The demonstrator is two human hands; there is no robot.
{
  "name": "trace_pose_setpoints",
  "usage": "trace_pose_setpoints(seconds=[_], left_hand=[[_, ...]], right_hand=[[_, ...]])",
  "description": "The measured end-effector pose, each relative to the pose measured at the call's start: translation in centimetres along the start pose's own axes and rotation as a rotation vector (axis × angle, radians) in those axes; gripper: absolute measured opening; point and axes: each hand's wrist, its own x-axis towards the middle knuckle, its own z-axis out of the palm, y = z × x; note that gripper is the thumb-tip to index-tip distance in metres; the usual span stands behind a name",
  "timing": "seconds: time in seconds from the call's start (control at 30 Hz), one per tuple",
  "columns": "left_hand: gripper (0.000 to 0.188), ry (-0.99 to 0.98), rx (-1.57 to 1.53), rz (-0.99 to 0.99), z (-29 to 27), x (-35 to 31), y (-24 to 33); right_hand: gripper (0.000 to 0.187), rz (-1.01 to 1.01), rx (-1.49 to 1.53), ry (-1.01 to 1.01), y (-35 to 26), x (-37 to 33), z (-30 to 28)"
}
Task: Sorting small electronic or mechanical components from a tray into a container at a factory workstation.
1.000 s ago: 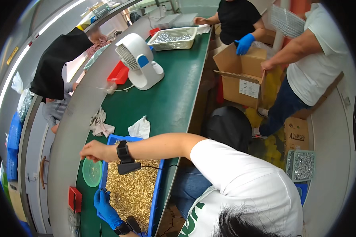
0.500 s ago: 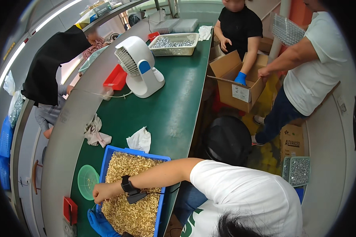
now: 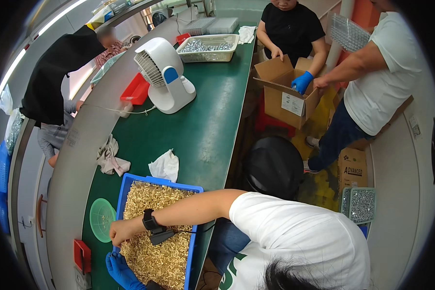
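Observation:
My right hand [image 3: 122, 232], bare and with a dark band [image 3: 152, 220] at the wrist, is closed in a pinch over the left edge of a blue tray [image 3: 189, 261]. Small brass-coloured metal parts [image 3: 157, 261] are heaped inside the tray. Just below it, my left hand [image 3: 122, 272] in a blue glove has its fingers drawn together by the same edge, close to the right fingertips. What either hand pinches is too small to make out. A green round bowl [image 3: 101, 215] with a few small pieces in it stands beside my right hand.
A white fan [image 3: 165, 77], a red bin [image 3: 136, 90], cloths [image 3: 165, 166] and a basket of metal parts [image 3: 208, 50] are on the green table [image 3: 203, 130]. A small red box [image 3: 81, 256] sits at lower left. Two people handle a cardboard box [image 3: 286, 101]; a black stool [image 3: 274, 166] stands nearby.
The whole view has shifted slightly. My two hands stay close together at the tray's edge. Across the table, a co-worker's gloved hand has risen from inside the cardboard box to its rim.

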Motion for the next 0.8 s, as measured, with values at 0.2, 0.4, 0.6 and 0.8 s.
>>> trace_pose_setpoints(seconds=[0.2, 0.4, 0.6, 0.8], left_hand=[[0.02, 0.053, 0.142, 0.017, 1.4, -0.1, -0.1], [0.014, 0.124, 0.445, 0.082, 2.6, -0.5, 0.0], [0.015, 0.12, 0.388, 0.027, 1.6, -0.3, -0.2], [0.013, 0.152, 0.284, -0.02, 1.0, 0.1, -0.9]], right_hand=[[0.012, -0.028, -0.159, -0.005, 0.3, -0.1, -1.2], [0.012, 0.09, -0.168, 0.002, -0.2, -0.2, -1.4], [0.015, -0.237, -0.531, 0.081, 0.0, -0.3, -1.4], [0.016, -0.449, -0.65, 0.16, -0.1, -0.6, -1.2]])
